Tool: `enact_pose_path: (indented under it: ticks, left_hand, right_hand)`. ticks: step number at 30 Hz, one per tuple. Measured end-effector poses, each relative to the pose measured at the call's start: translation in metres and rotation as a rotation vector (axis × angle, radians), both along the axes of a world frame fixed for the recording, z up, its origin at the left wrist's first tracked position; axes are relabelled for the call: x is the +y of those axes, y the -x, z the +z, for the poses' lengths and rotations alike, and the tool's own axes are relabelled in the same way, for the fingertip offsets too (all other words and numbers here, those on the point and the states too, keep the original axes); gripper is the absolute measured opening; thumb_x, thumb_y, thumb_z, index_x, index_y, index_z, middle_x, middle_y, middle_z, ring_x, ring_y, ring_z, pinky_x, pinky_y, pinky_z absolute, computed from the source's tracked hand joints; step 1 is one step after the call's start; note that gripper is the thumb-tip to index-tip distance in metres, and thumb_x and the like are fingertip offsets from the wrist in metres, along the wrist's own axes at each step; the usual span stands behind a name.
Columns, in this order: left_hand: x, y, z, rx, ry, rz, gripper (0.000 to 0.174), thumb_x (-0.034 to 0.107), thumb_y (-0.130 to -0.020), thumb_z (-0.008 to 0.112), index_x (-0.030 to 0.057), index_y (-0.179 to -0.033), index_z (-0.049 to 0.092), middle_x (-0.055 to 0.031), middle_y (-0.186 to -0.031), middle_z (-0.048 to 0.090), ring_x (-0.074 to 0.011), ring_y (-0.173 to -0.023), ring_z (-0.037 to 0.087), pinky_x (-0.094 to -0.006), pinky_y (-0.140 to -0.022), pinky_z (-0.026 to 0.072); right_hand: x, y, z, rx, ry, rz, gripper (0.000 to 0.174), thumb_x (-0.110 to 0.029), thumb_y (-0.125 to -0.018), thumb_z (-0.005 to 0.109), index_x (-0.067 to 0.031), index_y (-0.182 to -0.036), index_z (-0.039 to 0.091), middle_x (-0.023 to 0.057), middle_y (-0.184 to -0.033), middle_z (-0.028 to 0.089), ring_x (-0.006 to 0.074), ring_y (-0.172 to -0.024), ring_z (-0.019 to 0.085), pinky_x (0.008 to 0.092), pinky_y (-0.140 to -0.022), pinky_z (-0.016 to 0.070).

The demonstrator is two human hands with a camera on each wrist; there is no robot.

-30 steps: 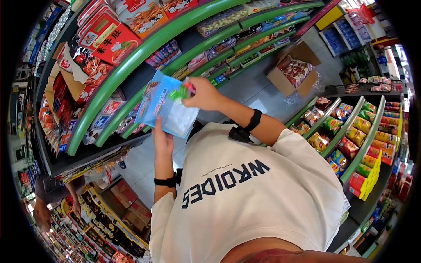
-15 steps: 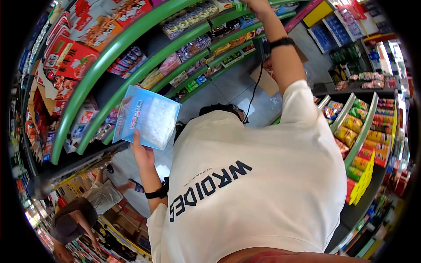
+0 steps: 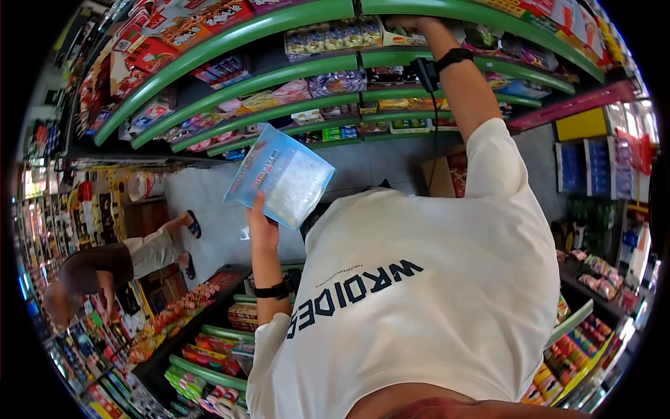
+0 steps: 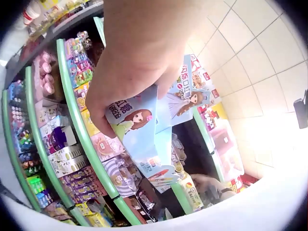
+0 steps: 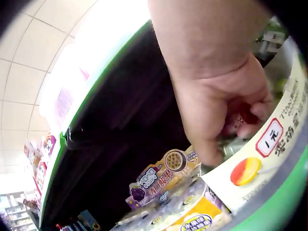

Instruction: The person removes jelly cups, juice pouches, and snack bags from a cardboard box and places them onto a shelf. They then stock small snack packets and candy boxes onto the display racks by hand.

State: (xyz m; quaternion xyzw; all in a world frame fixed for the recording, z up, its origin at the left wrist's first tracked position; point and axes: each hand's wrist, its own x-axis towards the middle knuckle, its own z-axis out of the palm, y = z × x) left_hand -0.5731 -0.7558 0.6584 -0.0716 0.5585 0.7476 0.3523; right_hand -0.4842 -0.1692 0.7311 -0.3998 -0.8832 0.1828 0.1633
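Note:
A light blue display box (image 3: 283, 178) with a clear or whitish inside is gripped at its lower edge by my left hand (image 3: 263, 227). In the left wrist view, the fingers of that hand (image 4: 139, 67) curl over the box (image 4: 139, 137), which shows cartoon girls. My right arm is stretched up to the shelf, with the hand (image 3: 417, 25) partly behind the green shelf edge. The right wrist view has this hand (image 5: 224, 96) inside a cream carton (image 5: 255, 168), its fingers curled round a small red-wrapped item (image 5: 239, 118).
Green-edged shelves (image 3: 279, 73) of packaged sweets curve across the front. Beside the cream carton stands a purple-and-orange carton (image 5: 197, 216). A person (image 3: 105, 269) bends at the left. A cardboard box (image 3: 440, 176) is on the floor, and a cable (image 3: 436, 133) hangs near my right wrist.
My right hand has left the blue box and reached up into the shelf carton; the green item it held is no longer visible. The left hand still holds the box. The view has turned right.

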Motion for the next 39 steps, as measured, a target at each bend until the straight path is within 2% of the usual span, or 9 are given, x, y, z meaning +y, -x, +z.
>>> enact_pose_path:
  ticks: [17, 23, 24, 25, 26, 28, 29, 33, 39]
  left_hand:
    - [-0.040, -0.026, -0.021, 0.028, 0.072, 0.148, 0.047, 0.026, -0.094, 0.066, 0.0073, -0.134, 0.049, -0.0085, -0.118, 0.064, -0.0208, -0.103, 0.066, -0.0372, -0.087, 0.0553]
    - [-0.104, 0.030, -0.016, -0.119, 0.038, 0.367, 0.044, 0.029, -0.095, 0.064, 0.0064, -0.130, 0.052, -0.0071, -0.117, 0.063, -0.0184, -0.103, 0.063, -0.0330, -0.084, 0.0516]
    - [-0.119, 0.042, -0.020, -0.117, 0.017, 0.410, 0.044, 0.029, -0.095, 0.064, 0.0064, -0.130, 0.052, -0.0071, -0.117, 0.063, -0.0184, -0.103, 0.063, -0.0330, -0.084, 0.0516]
    - [-0.136, 0.054, -0.025, -0.080, -0.013, 0.463, 0.043, 0.030, -0.096, 0.063, 0.0078, -0.131, 0.052, -0.0072, -0.118, 0.063, -0.0185, -0.104, 0.062, -0.0330, -0.085, 0.0512]
    - [-0.155, 0.065, -0.028, -0.045, -0.038, 0.511, 0.043, 0.030, -0.096, 0.062, 0.0093, -0.133, 0.052, -0.0073, -0.120, 0.063, -0.0187, -0.106, 0.062, -0.0331, -0.086, 0.0508]
    - [-0.192, 0.086, -0.030, -0.066, -0.077, 0.606, 0.043, 0.030, -0.097, 0.061, 0.0091, -0.134, 0.051, -0.0072, -0.119, 0.063, -0.0186, -0.106, 0.061, -0.0333, -0.087, 0.0506]
    - [-0.211, 0.099, -0.030, -0.083, -0.095, 0.665, 0.044, 0.030, -0.097, 0.060, 0.0089, -0.135, 0.051, -0.0072, -0.119, 0.063, -0.0185, -0.106, 0.061, -0.0335, -0.087, 0.0503]
    - [-0.282, 0.149, -0.022, -0.140, -0.107, 0.710, 0.043, 0.030, -0.098, 0.060, 0.0057, -0.132, 0.053, -0.0071, -0.118, 0.064, -0.0181, -0.103, 0.062, -0.0336, -0.084, 0.0518]
    - [-0.369, 0.222, -0.003, 0.086, 0.308, 0.324, 0.049, 0.037, -0.093, 0.065, -0.0005, -0.124, 0.058, -0.0122, -0.112, 0.066, -0.0211, -0.102, 0.064, -0.0346, -0.086, 0.0510]
  right_hand:
    - [0.018, -0.041, -0.032, -0.036, -0.365, 0.012, 0.046, -0.044, -0.080, 0.073, -0.0045, -0.103, 0.071, 0.0196, -0.092, 0.070, 0.0314, -0.082, 0.068, 0.0473, -0.066, 0.0528]
    - [-0.030, -0.043, -0.005, -0.175, -0.620, -0.322, 0.048, -0.047, -0.080, 0.073, -0.0038, -0.101, 0.071, 0.0195, -0.087, 0.070, 0.0327, -0.077, 0.068, 0.0495, -0.061, 0.0528]
    - [-0.037, -0.053, -0.005, -0.290, -0.580, -0.376, 0.056, -0.055, -0.081, 0.067, -0.0058, -0.107, 0.071, 0.0244, -0.103, 0.070, 0.0431, -0.092, 0.068, 0.0564, -0.074, 0.0540]
    - [-0.102, -0.038, 0.013, -0.253, -0.685, -0.446, 0.050, -0.050, -0.082, 0.067, -0.0072, -0.106, 0.071, 0.0220, -0.092, 0.069, 0.0449, -0.081, 0.065, 0.0573, -0.070, 0.0518]
    - [-0.116, -0.042, -0.015, -0.023, -0.975, -0.308, 0.041, -0.041, -0.086, 0.065, -0.0053, -0.105, 0.071, 0.0211, -0.081, 0.064, 0.0430, -0.073, 0.061, 0.0567, -0.068, 0.0491]
    - [-0.176, -0.017, -0.055, 0.235, -0.782, 0.061, 0.021, -0.016, -0.089, 0.063, 0.0016, -0.099, 0.065, 0.0183, -0.086, 0.062, 0.0363, -0.079, 0.060, 0.0486, -0.072, 0.0482]
    - [-0.233, 0.012, -0.071, 0.326, -0.236, 0.075, 0.015, -0.010, -0.089, 0.062, 0.0016, -0.097, 0.063, 0.0167, -0.087, 0.063, 0.0297, -0.080, 0.061, 0.0420, -0.072, 0.0494]
    - [-0.412, 0.148, -0.068, -0.300, 0.709, 0.680, 0.030, -0.013, -0.088, 0.068, 0.0020, -0.114, 0.062, 0.0069, -0.094, 0.067, 0.0157, -0.089, 0.063, 0.0301, -0.077, 0.0505]
    - [-0.626, 0.345, 0.003, -0.003, 0.649, 1.175, 0.063, -0.017, -0.079, 0.078, -0.0029, -0.135, 0.053, 0.0114, -0.126, 0.062, 0.0204, -0.104, 0.062, 0.0329, -0.086, 0.0513]
